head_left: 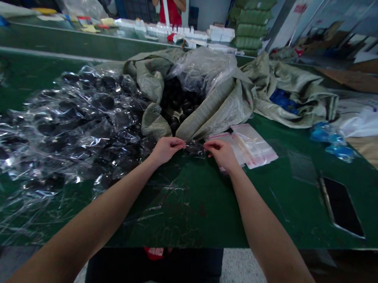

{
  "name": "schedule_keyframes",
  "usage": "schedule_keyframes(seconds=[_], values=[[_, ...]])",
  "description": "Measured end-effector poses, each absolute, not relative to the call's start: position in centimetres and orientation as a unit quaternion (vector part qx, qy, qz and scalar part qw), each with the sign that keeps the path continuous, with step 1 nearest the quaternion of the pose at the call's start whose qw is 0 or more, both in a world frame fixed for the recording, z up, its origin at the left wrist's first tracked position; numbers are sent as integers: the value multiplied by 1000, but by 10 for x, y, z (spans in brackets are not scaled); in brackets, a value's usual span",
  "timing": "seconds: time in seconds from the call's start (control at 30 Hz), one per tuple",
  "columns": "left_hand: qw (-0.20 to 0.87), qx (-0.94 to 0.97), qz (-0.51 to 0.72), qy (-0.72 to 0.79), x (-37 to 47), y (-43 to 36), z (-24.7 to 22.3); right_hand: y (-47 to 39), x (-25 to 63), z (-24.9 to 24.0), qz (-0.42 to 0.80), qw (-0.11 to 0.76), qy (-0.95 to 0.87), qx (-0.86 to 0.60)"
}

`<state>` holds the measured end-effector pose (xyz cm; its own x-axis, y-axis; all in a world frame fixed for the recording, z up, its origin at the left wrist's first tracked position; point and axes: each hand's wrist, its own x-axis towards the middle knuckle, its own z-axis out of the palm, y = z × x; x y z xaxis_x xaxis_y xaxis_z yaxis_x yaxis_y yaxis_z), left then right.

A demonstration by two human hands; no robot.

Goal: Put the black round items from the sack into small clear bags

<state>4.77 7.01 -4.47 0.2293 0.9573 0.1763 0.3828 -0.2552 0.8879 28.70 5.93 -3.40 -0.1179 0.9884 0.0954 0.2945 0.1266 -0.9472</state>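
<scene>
Between my two hands a clear plastic bag point(195, 149) with a dark item inside is stretched just above the green table. My left hand point(168, 149) pinches its left end, and my right hand point(221, 153) pinches its right end. Just beyond them an open woven sack point(222, 109) holds many round black pieces point(180, 102). A large heap of black items in clear bags point(80, 121) spreads to the left of my left hand. Flat clear bags with pinkish edges point(253, 146) lie in a stack beside my right hand.
A phone point(343, 206) lies at the right on the green table point(196, 215). Blue wrapped items point(331, 140) and a second sack point(296, 88) are farther back. Across the tables stands a person in red point(170, 11) near small white boxes point(220, 34).
</scene>
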Motion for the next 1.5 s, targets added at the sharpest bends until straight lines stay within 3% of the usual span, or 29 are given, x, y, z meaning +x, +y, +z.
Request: schedule_keyframes(seconds=[0.13,0.3,0.53,0.73,0.93,1.33,1.5], values=[[358,690,376,504,48,68,-42,60,288,-33,394,406,-636,-525],[420,601,401,549,53,59,-24,60,287,-36,398,422,-623,-525],[624,396,333,585,59,63,4,62,287,-40,384,428,-635,-515],[695,359,284,555,58,73,14,61,286,-39,383,432,-639,-509],[694,427,298,497,55,65,10,58,285,-30,387,412,-625,-538],[562,550,322,527,57,49,-20,57,291,-19,507,420,-522,-543],[553,562,316,528,55,51,-26,53,297,-8,547,355,-488,-581]])
